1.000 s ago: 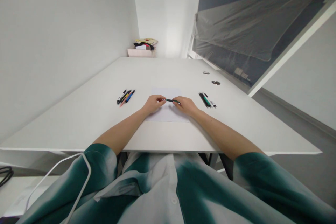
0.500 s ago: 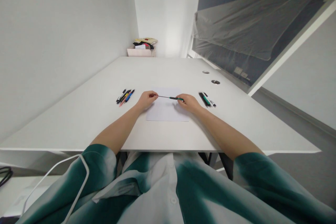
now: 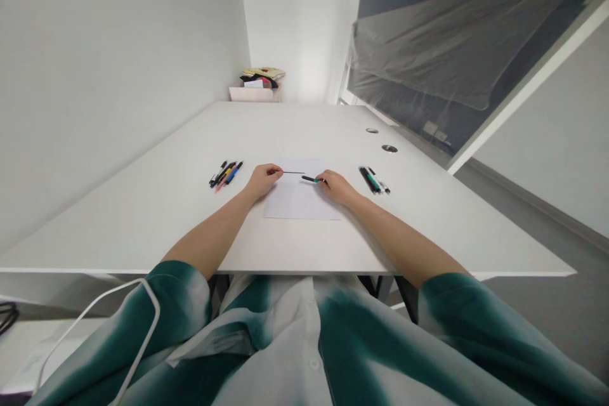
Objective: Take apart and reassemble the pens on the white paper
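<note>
Between the fingers of my left hand (image 3: 264,180) is a thin dark rod (image 3: 294,172), pointing right above a white sheet of paper (image 3: 302,203). My right hand (image 3: 337,185) pinches a dark pen barrel with green parts (image 3: 310,179), its front end pointing left. The rod's tip and the barrel's front end are apart, the rod slightly farther from me. To the left of the paper lies a group of several pens (image 3: 225,176), among them black, yellow, blue and pink ones. On the right side lie several black, green and clear pens (image 3: 373,180).
The white table (image 3: 285,247) carries a box with cloth-like items (image 3: 254,94) at its far end. Two round metal fittings (image 3: 389,148) sit at the right. A film-covered dark panel (image 3: 428,63) stands beyond the right edge.
The rod and the barrel, in line and meeting before, are now separate. The barrel has moved slightly down and to the left, and the rod's dark tip shows free.
</note>
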Tool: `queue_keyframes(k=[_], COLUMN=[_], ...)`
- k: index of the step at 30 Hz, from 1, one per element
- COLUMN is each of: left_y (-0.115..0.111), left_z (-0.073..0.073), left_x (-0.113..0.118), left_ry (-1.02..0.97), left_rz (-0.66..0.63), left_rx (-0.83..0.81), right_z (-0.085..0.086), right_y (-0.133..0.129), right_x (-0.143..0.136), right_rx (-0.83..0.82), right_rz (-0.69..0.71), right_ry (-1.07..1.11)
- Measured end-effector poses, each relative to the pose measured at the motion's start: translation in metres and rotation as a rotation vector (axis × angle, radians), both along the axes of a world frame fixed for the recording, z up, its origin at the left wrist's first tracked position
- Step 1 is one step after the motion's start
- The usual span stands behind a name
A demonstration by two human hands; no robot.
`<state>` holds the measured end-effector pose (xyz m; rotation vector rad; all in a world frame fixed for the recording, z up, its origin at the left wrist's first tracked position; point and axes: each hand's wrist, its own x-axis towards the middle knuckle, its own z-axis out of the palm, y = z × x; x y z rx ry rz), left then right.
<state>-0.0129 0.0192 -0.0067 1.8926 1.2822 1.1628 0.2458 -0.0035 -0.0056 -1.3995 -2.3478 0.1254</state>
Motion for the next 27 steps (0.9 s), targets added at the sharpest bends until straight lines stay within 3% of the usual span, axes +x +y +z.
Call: queue_keyframes(k=[8,12,15,21,27], left_y=[-0.005,-0.008,-0.012,-0.018,-0.012], left_z=[0.002,0.002,0.002,0.002,0.002], left_x=[0.006,0.01,0.018,0.03,0.02], left_ry=[0.06,0.11,0.158,0.194,0.251], left_rz=[-0.051,-0.056,-0.082,-0.167,-0.052], left_rx=[0.002,0.035,0.066,0.108,0.077], right_z=[-0.01,-0.004,0.002,0.007,0.008], right_y=[0.004,-0.001,-0.007,-0.016,-0.013], right_x=[0.005,0.006,0.001,-0.015,-0.007], right_rx=[0.086,0.156,0.209,0.159,0.176], right_rz=[0.033,0.011,0.075,0.169,0.07], right_ry=[-0.037,0.074,0.133,0.03,-0.03])
